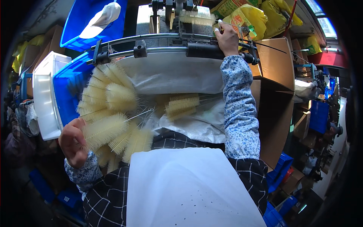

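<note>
From my remote seat, I saw the left hand [73, 142] curled against a cream, cylindrical bristle brush [106, 132]; I couldn't tell whether it gripped. The right hand [228, 39] had its fingertips by a second cream bristle brush [197, 17], its hold unclear. I judged both light and springy, best taken by their stiff wire stems. White sheeting [176, 77] lay between the hands; a brown cardboard box [278, 60] stood right of the right hand.

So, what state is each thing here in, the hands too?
Left hand: fingers curled beside the nearest brush; grip unclear.
Right hand: raised to the machine, at the upper brush's right end; grip unclear.
Upper brush: lying sideways, bristles spread.
Brush pile: heaped, bristles fanned out.
Smaller brush group: lying on its side.
Cardboard box: open.
Upper blue bin: open.
Yellow bags: crumpled.
</note>
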Available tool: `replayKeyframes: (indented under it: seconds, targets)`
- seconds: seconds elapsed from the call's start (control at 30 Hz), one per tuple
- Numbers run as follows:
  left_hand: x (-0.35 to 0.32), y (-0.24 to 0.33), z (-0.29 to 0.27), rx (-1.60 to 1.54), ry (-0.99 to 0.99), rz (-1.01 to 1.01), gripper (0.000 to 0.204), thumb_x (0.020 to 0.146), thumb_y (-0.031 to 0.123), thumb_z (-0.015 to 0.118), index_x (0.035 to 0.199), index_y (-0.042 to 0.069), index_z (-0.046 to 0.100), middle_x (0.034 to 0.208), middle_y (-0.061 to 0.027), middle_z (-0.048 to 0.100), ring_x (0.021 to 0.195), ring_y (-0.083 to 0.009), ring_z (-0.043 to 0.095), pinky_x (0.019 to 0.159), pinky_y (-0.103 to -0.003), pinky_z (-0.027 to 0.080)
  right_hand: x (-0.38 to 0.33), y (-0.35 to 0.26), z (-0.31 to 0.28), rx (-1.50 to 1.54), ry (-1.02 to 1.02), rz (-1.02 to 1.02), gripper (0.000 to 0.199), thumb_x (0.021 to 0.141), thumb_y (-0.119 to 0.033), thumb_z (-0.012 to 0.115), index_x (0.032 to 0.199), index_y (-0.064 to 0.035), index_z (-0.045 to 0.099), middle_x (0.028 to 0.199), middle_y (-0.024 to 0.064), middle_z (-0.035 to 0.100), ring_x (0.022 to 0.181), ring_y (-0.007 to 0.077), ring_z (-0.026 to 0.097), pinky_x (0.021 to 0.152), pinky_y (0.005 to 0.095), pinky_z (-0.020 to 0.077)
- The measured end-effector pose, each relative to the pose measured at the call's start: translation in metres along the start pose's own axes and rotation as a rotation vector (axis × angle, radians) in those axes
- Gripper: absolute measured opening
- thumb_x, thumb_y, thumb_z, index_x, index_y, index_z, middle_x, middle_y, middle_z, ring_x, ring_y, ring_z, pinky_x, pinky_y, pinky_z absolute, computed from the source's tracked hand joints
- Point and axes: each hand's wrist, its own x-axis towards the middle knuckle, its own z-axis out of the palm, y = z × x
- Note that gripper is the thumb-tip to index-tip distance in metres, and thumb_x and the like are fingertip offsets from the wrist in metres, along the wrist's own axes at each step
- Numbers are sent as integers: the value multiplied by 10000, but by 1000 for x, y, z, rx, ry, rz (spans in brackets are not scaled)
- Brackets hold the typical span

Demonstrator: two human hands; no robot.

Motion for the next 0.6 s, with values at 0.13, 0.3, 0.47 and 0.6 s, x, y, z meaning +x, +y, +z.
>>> replayKeyframes:
  seconds: [0.13,0.3,0.47,0.6]
  targets:
    - [-2,0,-2,-19,11,-2,190,539,115,511,703,58,433,646,-37,367,591,-137,336,523,-269,246,0,-12,0,15,-5,11,329,732,-198,594,1028,-56,607,971,123,611,878,295,588,762,394,462]
    - [2,3,6,-73,-10,1,196,546,106,519,713,59,430,650,-37,372,586,-137,337,529,-268,256,1,-25,3,4,-6,18,305,736,-181,587,1010,-48,611,958,122,612,868,295,589,746,392,460]
    - [5,-5,8,-114,-28,14,199,542,94,521,720,57,439,645,-44,382,582,-138,342,530,-265,263,-1,-62,17,-28,-3,27,286,735,-173,584,981,-29,612,954,137,613,863,309,588,761,376,468]
    - [9,-2,13,-108,-82,5,199,533,89,519,716,50,453,640,-51,394,575,-140,349,515,-264,262,0,-102,24,-68,-93,66,308,748,-180,573,1018,-36,599,970,123,602,885,291,586,756,405,457]
